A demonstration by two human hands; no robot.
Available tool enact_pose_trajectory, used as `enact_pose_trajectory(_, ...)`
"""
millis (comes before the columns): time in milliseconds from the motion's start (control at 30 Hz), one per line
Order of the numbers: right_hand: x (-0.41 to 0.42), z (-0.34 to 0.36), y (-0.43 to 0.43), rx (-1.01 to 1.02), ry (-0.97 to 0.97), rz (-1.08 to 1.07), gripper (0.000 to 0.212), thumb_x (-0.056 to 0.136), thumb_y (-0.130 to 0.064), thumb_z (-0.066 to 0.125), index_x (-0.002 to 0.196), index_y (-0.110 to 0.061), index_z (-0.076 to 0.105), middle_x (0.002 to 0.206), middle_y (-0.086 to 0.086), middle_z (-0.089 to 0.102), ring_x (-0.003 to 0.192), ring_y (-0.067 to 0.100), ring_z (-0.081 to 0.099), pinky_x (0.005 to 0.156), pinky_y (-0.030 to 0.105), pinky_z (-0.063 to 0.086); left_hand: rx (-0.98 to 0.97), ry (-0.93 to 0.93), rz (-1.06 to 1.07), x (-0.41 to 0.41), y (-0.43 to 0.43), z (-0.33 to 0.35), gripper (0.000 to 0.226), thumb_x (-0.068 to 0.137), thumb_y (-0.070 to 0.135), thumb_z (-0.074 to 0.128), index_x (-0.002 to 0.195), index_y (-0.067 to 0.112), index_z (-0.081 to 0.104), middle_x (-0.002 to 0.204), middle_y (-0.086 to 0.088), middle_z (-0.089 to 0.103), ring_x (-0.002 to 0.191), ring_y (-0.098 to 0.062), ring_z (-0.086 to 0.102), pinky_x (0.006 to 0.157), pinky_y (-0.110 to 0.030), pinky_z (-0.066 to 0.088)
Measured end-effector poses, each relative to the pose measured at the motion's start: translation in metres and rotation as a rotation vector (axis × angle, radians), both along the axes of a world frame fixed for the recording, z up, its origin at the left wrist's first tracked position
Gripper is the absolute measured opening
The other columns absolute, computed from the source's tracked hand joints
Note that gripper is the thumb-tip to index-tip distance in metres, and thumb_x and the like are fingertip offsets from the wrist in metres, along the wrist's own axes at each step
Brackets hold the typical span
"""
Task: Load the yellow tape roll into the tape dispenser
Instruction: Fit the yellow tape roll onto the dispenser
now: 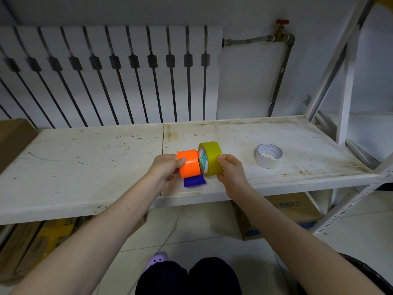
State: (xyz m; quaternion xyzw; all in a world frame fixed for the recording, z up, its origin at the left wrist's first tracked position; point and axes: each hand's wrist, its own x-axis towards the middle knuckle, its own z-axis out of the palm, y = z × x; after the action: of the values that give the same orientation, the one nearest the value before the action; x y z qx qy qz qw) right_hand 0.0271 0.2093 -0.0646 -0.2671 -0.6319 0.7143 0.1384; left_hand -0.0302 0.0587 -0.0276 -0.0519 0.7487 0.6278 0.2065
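Note:
The tape dispenser (190,166) is orange with a blue lower part, and my left hand (164,170) grips its orange body from the left, just above the white shelf (85,167). The yellow tape roll (211,157) stands on edge right against the dispenser's right side, its printed core facing the dispenser. My right hand (230,171) holds the roll from the right, fingers over its outer face. Whether the roll sits on the dispenser's hub is hidden between the two.
A white tape roll (269,155) lies flat on the shelf to the right. A cardboard box (12,141) stands at the shelf's left end. The rack's white upright (348,81) rises at the right. More boxes (295,209) sit under the shelf.

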Motion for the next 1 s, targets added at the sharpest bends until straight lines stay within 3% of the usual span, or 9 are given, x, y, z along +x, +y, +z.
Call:
enact_pose_trajectory(67, 0.001, 0.000, -0.004, 0.048, 0.042, 0.018, 0.022, 0.097, -0.022, 0.045, 0.076, -0.022, 0.053, 0.083, 0.000, 0.053, 0.079, 0.015, 0.049, 0.071, 0.030, 0.043, 0.031, 0.011, -0.012, 0.003, 0.001, 0.002, 0.009, 0.087, 0.010, 0.063, 0.095, 0.009, 0.059, 0.090, -0.007, 0.060, 0.079, -0.021, 0.055, 0.078, -0.033, 0.042)
enact_pose_trajectory(133, 0.004, 0.000, -0.008, 0.121, 0.084, 0.061, 0.020, 0.097, -0.021, 0.046, 0.077, -0.021, 0.052, 0.083, -0.001, 0.054, 0.080, 0.014, 0.050, 0.070, 0.029, 0.043, 0.040, 0.037, -0.026, 0.003, 0.002, 0.001, 0.026, 0.086, 0.009, 0.064, 0.111, 0.004, 0.060, 0.099, -0.011, 0.061, 0.079, -0.020, 0.056, 0.069, -0.030, 0.044)
enact_pose_trajectory(233, 0.006, -0.002, -0.013, 0.216, 0.104, 0.090, 0.022, 0.096, -0.020, 0.046, 0.074, -0.022, 0.051, 0.082, -0.002, 0.053, 0.078, 0.012, 0.051, 0.068, 0.028, 0.043, 0.043, 0.057, -0.040, 0.005, 0.005, 0.000, 0.031, 0.084, 0.010, 0.066, 0.114, 0.002, 0.061, 0.106, -0.014, 0.063, 0.083, -0.022, 0.058, 0.066, -0.027, 0.046)
enact_pose_trajectory(400, 0.009, -0.005, -0.019, 0.311, 0.109, 0.118, 0.022, 0.097, -0.024, 0.044, 0.075, -0.027, 0.049, 0.086, -0.004, 0.053, 0.086, 0.017, 0.055, 0.071, 0.033, 0.047, 0.090, 0.080, -0.056, 0.009, 0.009, -0.003, 0.027, 0.086, 0.007, 0.063, 0.111, -0.001, 0.062, 0.099, -0.014, 0.063, 0.073, -0.018, 0.059, 0.069, -0.028, 0.050)
enact_pose_trajectory(533, 0.014, -0.008, -0.022, 0.444, 0.102, 0.167, 0.009, 0.099, -0.025, 0.041, 0.093, -0.023, 0.048, 0.098, -0.002, 0.052, 0.100, 0.023, 0.057, 0.085, 0.044, 0.053, 0.093, 0.061, -0.074, 0.009, 0.006, -0.004, 0.038, 0.086, 0.012, 0.064, 0.121, -0.003, 0.058, 0.119, -0.019, 0.063, 0.101, -0.030, 0.063, 0.085, -0.040, 0.054)
enact_pose_trajectory(600, 0.016, -0.011, -0.024, 0.513, 0.096, 0.191, 0.009, 0.100, -0.023, 0.038, 0.102, -0.020, 0.047, 0.101, -0.002, 0.052, 0.098, 0.018, 0.055, 0.084, 0.040, 0.053, 0.086, 0.040, -0.083, 0.009, 0.005, -0.007, 0.042, 0.087, 0.014, 0.064, 0.125, -0.001, 0.056, 0.124, -0.020, 0.062, 0.110, -0.033, 0.061, 0.092, -0.043, 0.052)
enact_pose_trajectory(700, 0.017, -0.015, -0.026, 0.577, 0.091, 0.225, 0.023, 0.101, -0.019, 0.036, 0.115, -0.013, 0.052, 0.104, 0.001, 0.054, 0.097, 0.016, 0.054, 0.083, 0.033, 0.051, 0.091, 0.025, -0.101, 0.011, 0.004, -0.012, 0.034, 0.089, 0.016, 0.060, 0.121, 0.002, 0.060, 0.121, -0.019, 0.064, 0.104, -0.030, 0.062, 0.094, -0.044, 0.051)
enact_pose_trajectory(833, 0.016, -0.023, -0.026, 0.681, 0.065, 0.259, 0.029, 0.101, -0.015, 0.034, 0.122, -0.008, 0.054, 0.099, 0.005, 0.055, 0.084, 0.009, 0.050, 0.062, 0.007, 0.039, 0.144, -0.027, -0.106, 0.010, 0.001, -0.016, 0.034, 0.093, 0.018, 0.054, 0.122, -0.001, 0.056, 0.119, -0.018, 0.063, 0.095, -0.026, 0.061, 0.089, -0.039, 0.052)
enact_pose_trajectory(1000, 0.015, -0.029, -0.028, 0.775, 0.029, 0.304, 0.033, 0.100, -0.012, 0.034, 0.131, -0.006, 0.046, 0.115, 0.009, 0.054, 0.095, 0.010, 0.045, 0.066, 0.006, 0.034, 0.206, -0.121, -0.082, 0.006, 0.003, -0.016, 0.024, 0.099, 0.022, 0.042, 0.117, 0.009, 0.051, 0.090, -0.005, 0.060, 0.083, -0.017, 0.058, 0.085, -0.034, 0.047)
